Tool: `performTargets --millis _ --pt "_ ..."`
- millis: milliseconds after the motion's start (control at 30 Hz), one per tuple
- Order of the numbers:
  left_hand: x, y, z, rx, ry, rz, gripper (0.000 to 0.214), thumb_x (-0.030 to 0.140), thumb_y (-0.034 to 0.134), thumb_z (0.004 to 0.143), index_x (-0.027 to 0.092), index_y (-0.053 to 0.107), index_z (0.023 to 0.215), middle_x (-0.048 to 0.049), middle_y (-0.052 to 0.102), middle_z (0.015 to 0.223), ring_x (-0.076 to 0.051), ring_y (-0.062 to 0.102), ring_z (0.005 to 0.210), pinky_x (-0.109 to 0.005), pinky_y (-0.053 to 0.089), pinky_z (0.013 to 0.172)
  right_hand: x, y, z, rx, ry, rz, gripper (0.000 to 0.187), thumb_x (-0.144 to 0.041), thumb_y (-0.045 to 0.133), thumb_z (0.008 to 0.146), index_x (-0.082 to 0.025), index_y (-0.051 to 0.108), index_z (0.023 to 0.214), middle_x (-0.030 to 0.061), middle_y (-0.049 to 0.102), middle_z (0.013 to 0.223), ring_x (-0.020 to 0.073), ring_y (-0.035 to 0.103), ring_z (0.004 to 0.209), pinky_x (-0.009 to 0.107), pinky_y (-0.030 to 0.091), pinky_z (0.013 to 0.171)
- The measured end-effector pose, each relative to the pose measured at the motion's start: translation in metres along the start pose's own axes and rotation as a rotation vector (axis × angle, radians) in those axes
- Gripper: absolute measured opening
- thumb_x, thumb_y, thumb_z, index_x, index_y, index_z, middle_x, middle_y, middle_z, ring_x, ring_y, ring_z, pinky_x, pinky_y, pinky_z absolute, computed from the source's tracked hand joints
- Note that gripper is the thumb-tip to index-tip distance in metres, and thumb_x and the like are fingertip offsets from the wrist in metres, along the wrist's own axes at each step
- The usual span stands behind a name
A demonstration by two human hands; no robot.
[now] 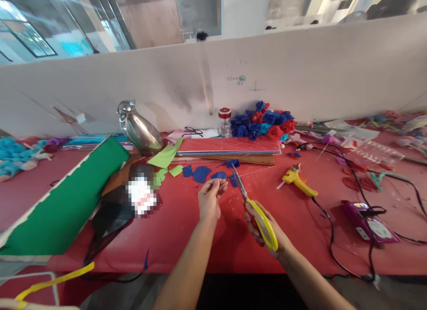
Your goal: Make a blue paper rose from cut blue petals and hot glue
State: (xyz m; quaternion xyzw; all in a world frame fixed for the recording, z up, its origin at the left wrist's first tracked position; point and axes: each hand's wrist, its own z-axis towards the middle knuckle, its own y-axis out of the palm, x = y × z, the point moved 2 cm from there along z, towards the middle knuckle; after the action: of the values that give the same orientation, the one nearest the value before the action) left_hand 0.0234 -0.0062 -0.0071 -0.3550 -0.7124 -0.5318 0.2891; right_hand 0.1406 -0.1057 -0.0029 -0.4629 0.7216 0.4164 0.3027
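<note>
My left hand is closed, its fingertips pinching a small blue paper piece above the red table. My right hand grips the yellow-handled scissors. Their blades point up and to the left, ending just right of the blue piece. More blue paper scraps lie on the table just beyond my left hand.
A yellow glue gun with a black cord lies to the right, near a purple power strip. Blue and red paper flowers, a small jar, stacked coloured sheets, a green sheet and a silver pitcher surround the work area.
</note>
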Motion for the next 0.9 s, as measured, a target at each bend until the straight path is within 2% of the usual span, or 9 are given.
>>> performTargets --millis 133,233,367,500,633,767,900 --pt "-0.003 -0.003 -0.002 0.012 0.012 0.023 0.028 0.033 0.079 0.057 0.013 0.064 0.070 -0.0053 0.070 0.072 -0.016 0.067 0.069 -0.031 0.050 0.074 0.002 -0.002 0.001 0.012 0.000 -0.102 0.062 -0.062 0.066 0.058 -0.023 0.040 0.099 -0.0106 0.047 0.055 0.0096 0.049 0.034 0.019 0.035 0.030" --pt "-0.004 -0.005 -0.003 0.030 0.038 0.053 0.028 0.034 0.077 0.058 0.013 0.064 0.071 -0.0049 0.070 0.071 -0.015 0.066 0.067 -0.030 0.051 0.072 0.004 -0.002 -0.001 -0.070 0.010 -0.187 0.062 -0.067 0.059 0.062 -0.023 0.039 0.100 -0.0096 0.049 0.056 0.0129 0.054 0.036 0.021 0.038 0.030" --pt "-0.003 -0.007 -0.006 0.039 0.070 0.094 0.027 0.035 0.076 0.060 0.013 0.064 0.071 -0.0050 0.069 0.071 -0.014 0.066 0.065 -0.029 0.051 0.070 0.005 -0.001 -0.009 -0.132 0.047 -0.273 0.052 -0.072 0.048 0.068 -0.022 0.038 0.080 -0.0099 0.045 0.047 0.0109 0.047 0.030 0.020 0.034 0.027" --pt "-0.002 -0.009 -0.007 0.067 0.092 0.170 0.025 0.035 0.073 0.062 0.014 0.065 0.071 -0.0052 0.070 0.070 -0.014 0.065 0.064 -0.028 0.049 0.067 0.008 -0.001 -0.015 -0.160 0.041 -0.314 0.050 -0.072 0.044 0.073 -0.023 0.037 0.074 -0.0088 0.045 0.045 0.0106 0.048 0.030 0.020 0.036 0.028" --pt "0.001 -0.009 -0.008 0.069 0.155 0.272 0.020 0.034 0.068 0.066 0.014 0.065 0.069 -0.0044 0.069 0.068 -0.011 0.060 0.059 -0.025 0.046 0.063 0.016 -0.002 -0.013 -0.170 0.036 -0.243 0.048 -0.069 0.048 0.074 -0.022 0.039 0.080 -0.0088 0.047 0.050 0.0115 0.049 0.031 0.021 0.036 0.027" --pt "0.004 -0.009 -0.011 0.021 0.218 0.336 0.017 0.032 0.065 0.070 0.016 0.065 0.067 -0.0027 0.067 0.066 -0.009 0.054 0.055 -0.023 0.042 0.059 0.019 -0.004 -0.008 -0.087 0.073 -0.131 0.045 -0.060 0.054 0.075 -0.023 0.042 0.096 -0.0088 0.050 0.057 0.0100 0.049 0.033 0.019 0.034 0.027" --pt "0.009 -0.007 -0.016 -0.025 0.245 0.383 0.017 0.033 0.063 0.071 0.017 0.065 0.067 -0.0020 0.066 0.064 -0.011 0.054 0.056 -0.024 0.042 0.060 0.013 -0.004 -0.010 -0.080 0.154 -0.115 0.047 -0.064 0.052 0.075 -0.020 0.047 0.091 -0.0073 0.051 0.054 0.0066 0.042 0.031 0.019 0.033 0.028"
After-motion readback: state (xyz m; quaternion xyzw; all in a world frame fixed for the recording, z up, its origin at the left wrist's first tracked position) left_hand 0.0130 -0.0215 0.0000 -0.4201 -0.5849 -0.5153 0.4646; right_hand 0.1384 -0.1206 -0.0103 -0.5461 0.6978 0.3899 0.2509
